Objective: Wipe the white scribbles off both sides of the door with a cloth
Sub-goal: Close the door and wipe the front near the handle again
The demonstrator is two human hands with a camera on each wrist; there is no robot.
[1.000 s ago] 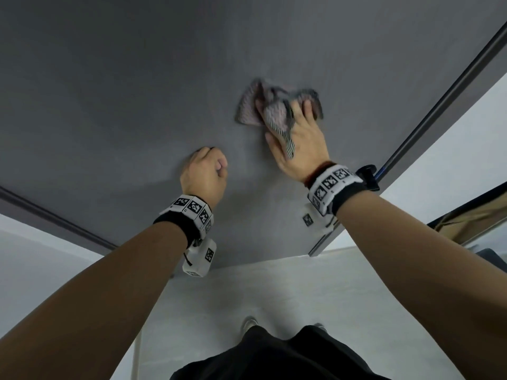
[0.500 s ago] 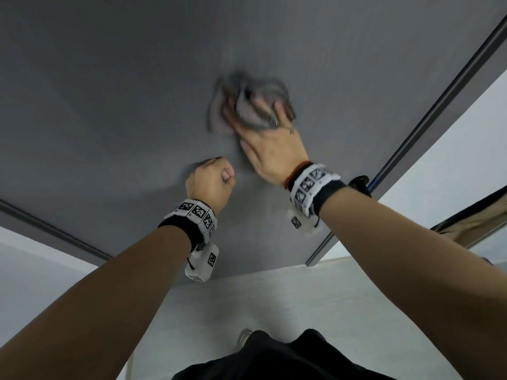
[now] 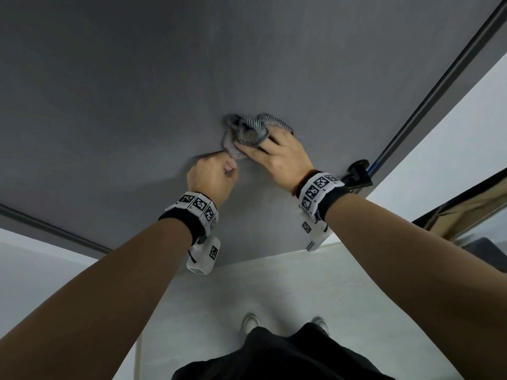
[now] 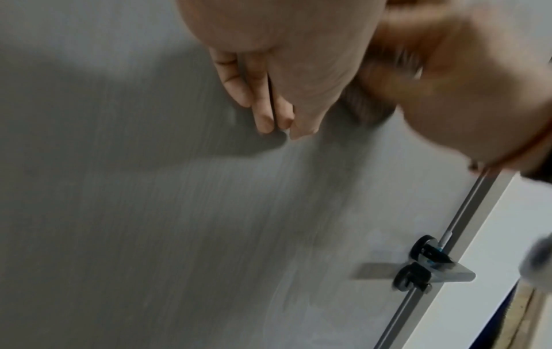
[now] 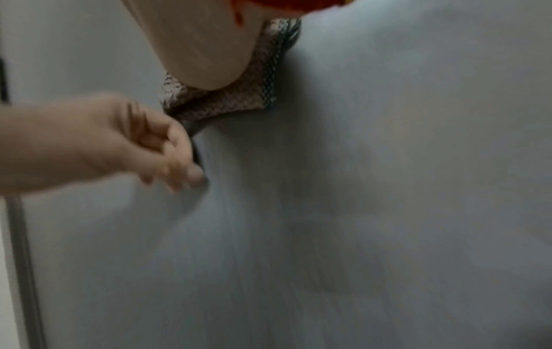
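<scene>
Cloth (image 3: 248, 133) has neared the left hand (image 3: 211, 178) on grey door (image 3: 137, 91), pale floor (image 3: 274, 286) below.

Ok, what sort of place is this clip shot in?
Probably an indoor doorway in a home or office: a grey door with a black handle, plain white wall beside it, and a pale smooth floor.

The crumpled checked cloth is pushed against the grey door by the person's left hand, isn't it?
Not the left one. The head view shows the right hand pushing the crumpled checked cloth against the flat grey door. The left hand is curled up beside it and holds nothing.
</scene>
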